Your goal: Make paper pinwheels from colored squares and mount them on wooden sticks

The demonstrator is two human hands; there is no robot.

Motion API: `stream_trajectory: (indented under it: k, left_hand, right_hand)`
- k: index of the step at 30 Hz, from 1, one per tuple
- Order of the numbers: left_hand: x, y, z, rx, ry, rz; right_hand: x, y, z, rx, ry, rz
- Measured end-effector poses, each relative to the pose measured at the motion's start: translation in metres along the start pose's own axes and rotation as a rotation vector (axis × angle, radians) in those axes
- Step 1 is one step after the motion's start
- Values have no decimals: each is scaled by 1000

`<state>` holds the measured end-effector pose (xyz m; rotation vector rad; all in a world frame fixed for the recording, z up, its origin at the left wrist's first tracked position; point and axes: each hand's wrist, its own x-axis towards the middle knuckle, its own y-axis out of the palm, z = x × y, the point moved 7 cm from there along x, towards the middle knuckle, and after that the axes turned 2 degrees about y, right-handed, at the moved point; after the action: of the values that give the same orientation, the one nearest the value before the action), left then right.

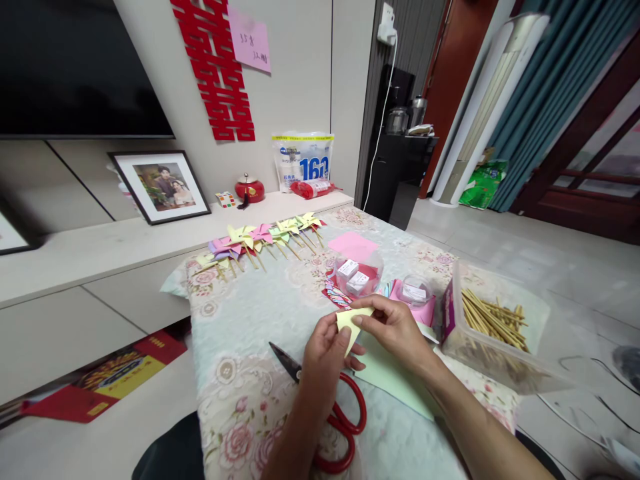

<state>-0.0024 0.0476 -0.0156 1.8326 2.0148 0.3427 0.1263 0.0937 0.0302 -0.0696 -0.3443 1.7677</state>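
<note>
Between my two hands is a small piece of pale yellow paper (349, 321), folded to a slanted edge. My left hand (324, 350) pinches its lower left part with thumb and fingers. From the right, my right hand (387, 327) grips the paper's upper edge, thumb on top. Red-handled scissors (361, 407) lie on the flowered tablecloth beneath my left wrist, blades pointing up and left. A pale green paper sheet (395, 380) lies under my right hand and forearm.
Several paper pinwheels (263, 233) on sticks lie along the table's far left edge. A clear tub with small boxes (357, 273) and a round lidded container (415, 291) sit beyond my hands. At right stands a plastic bin (487, 353) of wooden sticks.
</note>
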Motion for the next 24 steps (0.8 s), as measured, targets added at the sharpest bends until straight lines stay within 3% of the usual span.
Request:
stream_trajectory:
  k: [8,15,24]
  left_hand:
    - [3,-8,-2,-85,48,-94]
    - [4,-12,-5,-120,55,-135]
    - [2,-9,2,-407,-139,-75]
  right_hand:
    - [-4,2,12,-97,-140,22]
    - [-7,2,10,-80,-134,-14]
    - [-13,3,16,7,-155,-154]
